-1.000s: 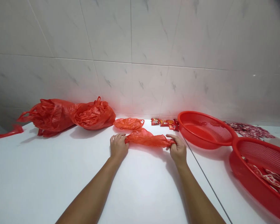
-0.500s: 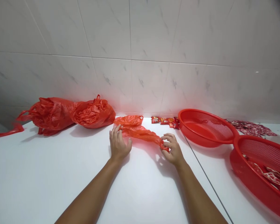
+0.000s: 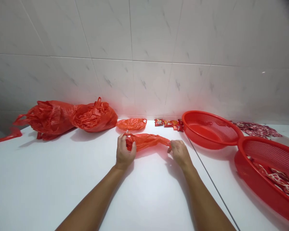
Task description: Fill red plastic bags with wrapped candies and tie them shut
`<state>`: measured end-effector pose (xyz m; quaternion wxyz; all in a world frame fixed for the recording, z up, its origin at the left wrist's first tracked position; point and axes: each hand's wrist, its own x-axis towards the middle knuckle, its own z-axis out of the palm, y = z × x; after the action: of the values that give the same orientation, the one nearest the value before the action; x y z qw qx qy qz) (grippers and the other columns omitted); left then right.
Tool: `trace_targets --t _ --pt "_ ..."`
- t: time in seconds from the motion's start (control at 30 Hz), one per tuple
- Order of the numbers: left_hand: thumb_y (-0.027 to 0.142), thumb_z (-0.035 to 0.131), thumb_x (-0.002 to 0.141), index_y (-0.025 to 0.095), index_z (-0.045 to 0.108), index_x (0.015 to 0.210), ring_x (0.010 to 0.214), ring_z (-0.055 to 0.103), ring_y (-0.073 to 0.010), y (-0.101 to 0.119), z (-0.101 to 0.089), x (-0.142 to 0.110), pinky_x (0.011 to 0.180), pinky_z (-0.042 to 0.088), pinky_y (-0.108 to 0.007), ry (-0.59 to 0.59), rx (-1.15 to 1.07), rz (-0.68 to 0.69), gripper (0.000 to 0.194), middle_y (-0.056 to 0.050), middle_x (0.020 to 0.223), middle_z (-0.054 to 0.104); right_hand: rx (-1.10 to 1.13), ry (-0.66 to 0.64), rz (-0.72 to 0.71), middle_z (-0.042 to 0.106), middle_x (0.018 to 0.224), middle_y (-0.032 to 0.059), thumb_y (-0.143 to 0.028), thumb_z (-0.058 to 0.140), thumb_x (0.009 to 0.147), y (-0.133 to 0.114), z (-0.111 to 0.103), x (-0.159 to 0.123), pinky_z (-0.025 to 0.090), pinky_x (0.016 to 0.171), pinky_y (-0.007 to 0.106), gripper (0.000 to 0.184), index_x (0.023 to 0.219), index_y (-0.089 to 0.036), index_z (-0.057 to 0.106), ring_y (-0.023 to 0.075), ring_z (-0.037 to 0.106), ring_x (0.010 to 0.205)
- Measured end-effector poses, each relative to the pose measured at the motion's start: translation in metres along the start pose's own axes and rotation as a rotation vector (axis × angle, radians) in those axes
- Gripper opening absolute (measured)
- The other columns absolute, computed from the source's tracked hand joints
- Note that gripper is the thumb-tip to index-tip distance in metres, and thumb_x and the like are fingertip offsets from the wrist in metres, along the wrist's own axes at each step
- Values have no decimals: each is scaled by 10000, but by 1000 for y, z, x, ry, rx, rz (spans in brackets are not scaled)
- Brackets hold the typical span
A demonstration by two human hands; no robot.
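A thin red plastic bag (image 3: 148, 141) is stretched sideways between my two hands, just above the white table (image 3: 149, 192). My left hand (image 3: 125, 150) grips its left end, where the mouth gapes a little beside the thumb. The gathered right end is pinched in my right hand (image 3: 180, 153), whose fingertips are partly hidden behind the hand. Behind the held bag, another red plastic bag (image 3: 132, 124) lies flat and crumpled near the wall.
Two bulging bundles of red bags, one (image 3: 54, 120) farther left and one (image 3: 95, 117) nearer, lie at the back left. Small red packets (image 3: 167, 123) line the wall. Right stand two red baskets (image 3: 210, 142) (image 3: 262, 183); the nearer contains packets. Patterned red pieces (image 3: 257, 129) lie behind.
My left hand has closed on the bag's left end, and the bag is now drawn away from the one behind it. My right hand has turned with its back upward, still pinching.
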<state>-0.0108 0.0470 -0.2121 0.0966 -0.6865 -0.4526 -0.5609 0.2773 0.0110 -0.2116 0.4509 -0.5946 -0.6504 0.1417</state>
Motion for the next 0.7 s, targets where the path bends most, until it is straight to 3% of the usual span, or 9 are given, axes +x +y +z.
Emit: trace_targets --t 0.07,0.17,0.23,0.33,0.4,0.47,0.57,0.7 --pt "176 609 941 147 501 1417 1255 624 -327 3 1 -1 1043 578 -483 9 24 20 489 -192 1305 586 72 96 32 748 802 114 -593 265 1097 10 -4 4 483 889 423 732 639 -238 713 298 658 979" --pt "116 598 897 163 425 1511 1348 563 -339 4 2 0 1122 532 -510 7 40 18 640 -198 1388 546 69 185 -30 779 867 96 -520 508 1024 17 -9 7 505 914 446 527 604 -245 669 300 666 986" --pt "90 604 854 175 365 1569 1378 540 -347 4 1 0 1116 544 -504 -26 36 -7 758 -199 1433 502 51 253 -104 786 1015 107 -456 619 953 11 -11 6 504 977 476 412 598 -246 634 309 656 1049" --pt "53 593 813 209 304 1622 1358 559 -339 10 2 -4 1043 598 -468 -122 10 -30 874 -191 1469 447 78 361 -290 757 1129 122 -343 658 930 -15 -8 -3 528 1003 488 192 769 -247 701 302 667 1086" --pt "25 571 806 227 265 1645 1386 544 -336 18 2 -9 1064 592 -474 -189 -43 6 916 -192 1494 418 137 270 -443 762 1102 108 -266 634 952 -37 1 -12 560 976 453 108 932 -251 739 278 697 1060" --pt "4 556 801 236 230 1658 1447 491 -345 29 3 -14 1133 546 -515 -240 -106 70 946 -198 1519 399 159 67 -495 775 1068 89 -229 569 988 -54 16 -19 574 942 412 177 1019 -250 742 254 718 1024" --pt "1 549 793 252 195 1671 1460 474 -360 43 3 -21 1168 502 -586 -295 -207 167 980 -204 1524 415 40 -145 -351 770 939 73 -228 492 1009 -62 40 -21 564 885 380 250 927 -236 728 238 718 916" --pt "17 540 778 227 213 1671 1421 509 -371 51 0 -21 1142 506 -632 -316 -342 283 974 -212 1486 480 -124 -97 -80 724 845 129 -278 529 980 -43 51 -13 535 755 392 230 869 -184 707 271 694 811"
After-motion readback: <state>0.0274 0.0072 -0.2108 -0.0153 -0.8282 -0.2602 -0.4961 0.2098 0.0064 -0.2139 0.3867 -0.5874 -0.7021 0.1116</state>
